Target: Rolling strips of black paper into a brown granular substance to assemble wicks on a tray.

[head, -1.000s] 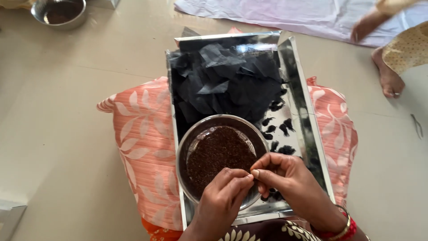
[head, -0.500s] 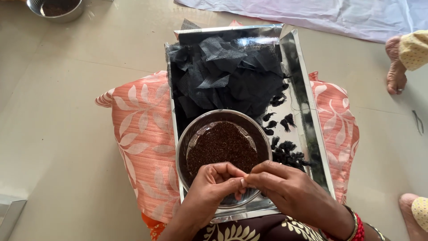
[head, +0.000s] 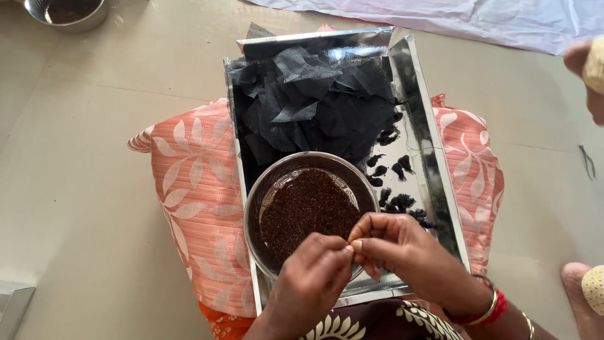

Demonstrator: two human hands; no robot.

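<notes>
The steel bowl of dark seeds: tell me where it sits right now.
In the head view, the steel bowl sits in the near left part of the shiny tray, below the black mesh pieces, just ahead of both hands.

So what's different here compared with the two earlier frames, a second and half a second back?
Little. Both hands, left hand and right hand, stay pinched together, fingertips meeting over the near rim of the bowl; what they pinch is too small to tell. The other person's foot at the top right has shifted. Bowl, black mesh pieces, tray and cushion lie as before.
</notes>
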